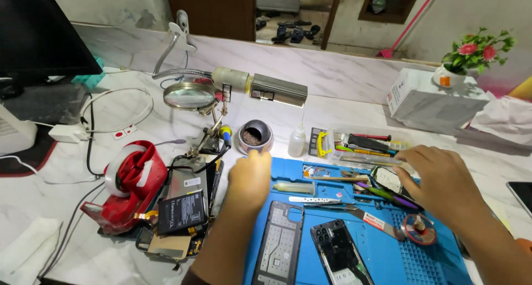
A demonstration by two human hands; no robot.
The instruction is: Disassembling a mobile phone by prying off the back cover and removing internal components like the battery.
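My left hand (249, 180) hovers with curled fingers over the left edge of the blue work mat (388, 246), close to a small round pot (255, 136) of brass wool. Whether it holds anything I cannot tell. My right hand (443, 182) reaches over the mat's upper right, fingers down among the tools beside the clear tool tray (363, 144). Its fingertips are hidden. On the mat lie an opened phone body (339, 253), a phone frame (279, 245) and tweezers (321, 201).
A red tape dispenser (130, 182) and a stack of phone parts with a black battery (182, 212) sit to the left. A magnifier stand (191, 96), lamp head (277, 90), small white bottle (297, 141), white box (432, 99) and flower pot (476, 55) stand behind.
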